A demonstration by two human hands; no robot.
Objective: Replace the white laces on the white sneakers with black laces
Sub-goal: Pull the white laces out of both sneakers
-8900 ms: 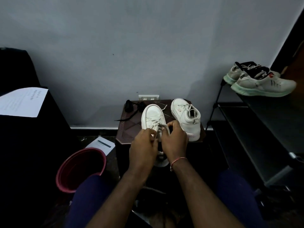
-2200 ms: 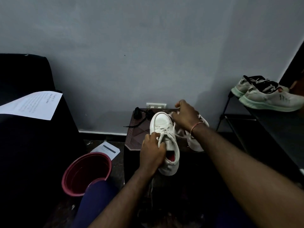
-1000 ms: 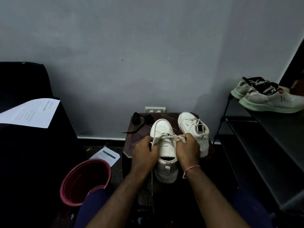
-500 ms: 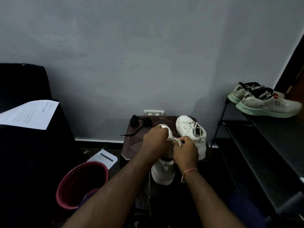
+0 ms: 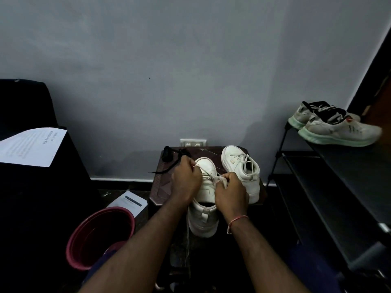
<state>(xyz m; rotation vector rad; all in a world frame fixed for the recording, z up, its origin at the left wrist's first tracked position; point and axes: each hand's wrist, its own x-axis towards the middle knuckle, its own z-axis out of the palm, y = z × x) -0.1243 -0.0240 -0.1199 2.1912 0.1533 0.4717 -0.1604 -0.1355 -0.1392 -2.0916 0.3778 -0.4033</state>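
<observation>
Head view – near sneaker [image 5: 203, 218]: it lies toe-to-wall on the small table [image 5: 161, 188], with its heel end hanging past the front edge towards the person.
Left hand [image 5: 186, 183]: the fingers are curled over the toe end of the lacing and seem to pinch a strand of the white lace [image 5: 218, 178]. The fingertips themselves are hidden behind the knuckles.
Right hand [image 5: 231, 194]: the thumb and fingers are closed on the same lace just right of the tongue, and the lace runs taut between the two hands.
Loose end [image 5: 187, 240]: a thin white strand dangles below the heel, in front of the table.
Second sneaker [image 5: 243, 172]: it stands just beside the first one, fully laced in white and not being touched.
Black laces [image 5: 171, 157]: they lie bundled at the back left of the table, close behind the left hand's knuckles.
Stage: probably still unthreading the first shoe, since no black lace is in either one.
Risk, tipping: neither hand pins the shoe down, so a hard pull towards the person could drag the overhanging heel off the edge.
Risk, snag: pulling both strands at once may jam the lace tip in an eyelet – freeing one crossing at a time seems safer.
Risk, sweep: if the left hand swings back it could knock the black laces to the floor, near the red bucket [image 5: 99, 235].
</observation>
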